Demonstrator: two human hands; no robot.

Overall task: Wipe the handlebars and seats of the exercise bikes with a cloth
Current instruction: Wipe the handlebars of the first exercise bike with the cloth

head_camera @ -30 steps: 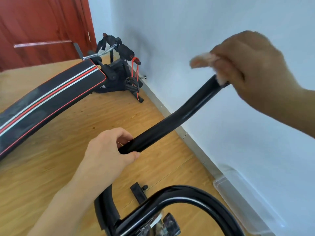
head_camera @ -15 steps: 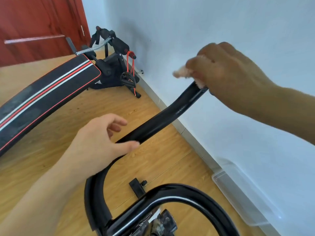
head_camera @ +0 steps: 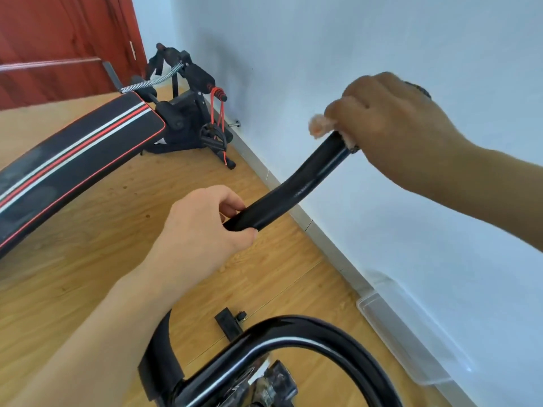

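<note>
Left hand (head_camera: 202,230) has closed round the handlebar (head_camera: 293,189) at its near bend again, steadying it; right hand (head_camera: 393,133) clutches the cloth (head_camera: 318,126) round its far end, likely finishing this bar.

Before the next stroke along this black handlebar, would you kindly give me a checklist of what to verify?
1. Left hand grips the black curved handlebar low down: ok.
2. Right hand holds the pale pink fluffy cloth on the bar's upper end: ok.
3. Cloth wraps fully round the bar: cannot tell, the hand hides it.
4. Bar bare between the two hands, free for a stroke: ok.
5. Black padded bench with red and white stripes lies off to the left, clear of the bar: ok.
</note>
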